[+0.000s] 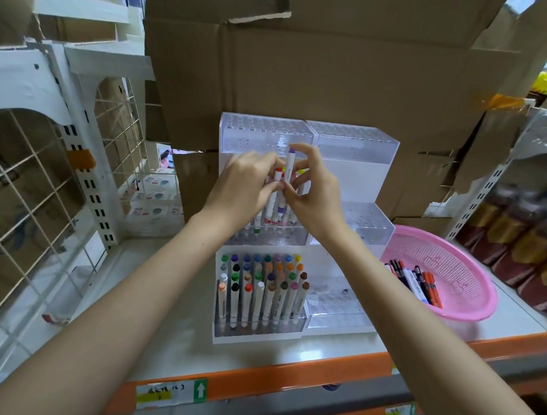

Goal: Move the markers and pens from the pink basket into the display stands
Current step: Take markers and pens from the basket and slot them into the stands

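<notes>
A person stands at a shelf (173, 328), reaching forward so that both hands meet over the left stand (266, 135). The left hand (245, 184) has its fingers curled round a bunch of white markers (273, 204), red and yellow caps up, barrels pointing down toward the middle tier (274, 237). Touching it from the right, the right hand (313, 190) pinches one purple marker (290, 162) between thumb and fingertips, its other fingers arched above. This marker stands nearly upright, cap at the top, its lower end among the bunch just above the tier's holes. The coming move therefore looks like a short, straight drop into a hole directly beneath the hands. Which hole cannot be told, as the bunch hides it. The right hand seems placed to do the setting, the left to keep the stock. Below the hands, the bottom tier (262, 288) is packed with upright markers in many cap colours. The right stand (356, 142), just beside the left one, shows mostly bare holes. Further right, well apart from the hands, the pink basket (469, 278) holds pens (419, 282) lying on their sides, long axes running toward the near right.
</notes>
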`<move>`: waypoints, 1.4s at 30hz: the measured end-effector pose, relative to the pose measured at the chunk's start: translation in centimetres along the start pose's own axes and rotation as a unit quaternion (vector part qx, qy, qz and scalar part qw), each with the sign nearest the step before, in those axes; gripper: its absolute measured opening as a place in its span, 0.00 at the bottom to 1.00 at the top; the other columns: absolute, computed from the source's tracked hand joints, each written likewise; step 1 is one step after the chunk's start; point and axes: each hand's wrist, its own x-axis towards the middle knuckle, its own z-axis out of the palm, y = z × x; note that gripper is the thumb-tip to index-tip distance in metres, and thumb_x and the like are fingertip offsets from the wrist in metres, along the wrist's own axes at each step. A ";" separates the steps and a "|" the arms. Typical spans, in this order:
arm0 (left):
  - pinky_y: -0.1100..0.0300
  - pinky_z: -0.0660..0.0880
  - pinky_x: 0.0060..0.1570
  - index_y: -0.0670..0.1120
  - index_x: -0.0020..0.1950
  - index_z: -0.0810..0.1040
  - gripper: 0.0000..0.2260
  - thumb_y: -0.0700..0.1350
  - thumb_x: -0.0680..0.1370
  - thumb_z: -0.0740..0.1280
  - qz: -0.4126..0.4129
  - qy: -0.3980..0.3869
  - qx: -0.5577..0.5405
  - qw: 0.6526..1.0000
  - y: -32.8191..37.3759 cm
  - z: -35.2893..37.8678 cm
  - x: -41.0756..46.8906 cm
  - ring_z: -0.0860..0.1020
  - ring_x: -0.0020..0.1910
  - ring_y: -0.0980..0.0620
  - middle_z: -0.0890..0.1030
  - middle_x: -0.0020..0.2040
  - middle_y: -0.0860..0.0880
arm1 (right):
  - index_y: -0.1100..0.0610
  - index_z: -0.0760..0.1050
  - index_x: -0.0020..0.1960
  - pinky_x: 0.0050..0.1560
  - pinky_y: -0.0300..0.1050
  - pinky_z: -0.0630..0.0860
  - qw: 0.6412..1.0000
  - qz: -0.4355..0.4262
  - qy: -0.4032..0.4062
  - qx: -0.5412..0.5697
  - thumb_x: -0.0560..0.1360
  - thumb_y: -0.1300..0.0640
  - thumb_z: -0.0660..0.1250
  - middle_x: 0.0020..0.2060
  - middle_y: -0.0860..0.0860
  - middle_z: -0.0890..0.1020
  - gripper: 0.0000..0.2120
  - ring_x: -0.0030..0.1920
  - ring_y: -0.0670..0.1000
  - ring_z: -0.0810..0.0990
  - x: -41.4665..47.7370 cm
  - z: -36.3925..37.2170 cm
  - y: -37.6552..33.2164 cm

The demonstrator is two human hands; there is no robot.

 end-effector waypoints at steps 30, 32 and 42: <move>0.51 0.75 0.57 0.47 0.63 0.77 0.17 0.39 0.75 0.68 0.019 -0.019 0.048 0.998 -1.8 -1.1 -2.9 0.77 0.57 0.47 0.79 0.57 0.47 | 0.51 0.70 0.61 0.34 0.45 0.80 0.998 0.031 -0.048 -0.009 0.73 0.67 0.68 0.40 0.50 0.77 0.20 0.31 0.49 0.79 -1.9 0.0 -0.4; 0.51 0.76 0.57 0.47 0.64 0.77 0.17 0.39 0.75 0.68 0.018 -0.022 0.047 0.999 -1.9 -1.1 -3.0 0.77 0.57 0.47 0.79 0.57 0.47 | 0.51 0.70 0.61 0.35 0.47 0.80 0.998 0.031 -0.048 -0.021 0.73 0.66 0.69 0.40 0.51 0.77 0.20 0.31 0.50 0.79 -1.9 0.0 -0.3; 0.53 0.73 0.59 0.47 0.64 0.76 0.18 0.39 0.75 0.69 0.007 -0.023 0.055 0.998 -1.9 -0.8 -3.2 0.76 0.58 0.47 0.78 0.58 0.46 | 0.57 0.75 0.54 0.40 0.48 0.78 0.999 0.000 -0.005 -0.052 0.74 0.62 0.71 0.34 0.51 0.79 0.10 0.34 0.50 0.78 -2.2 0.2 0.1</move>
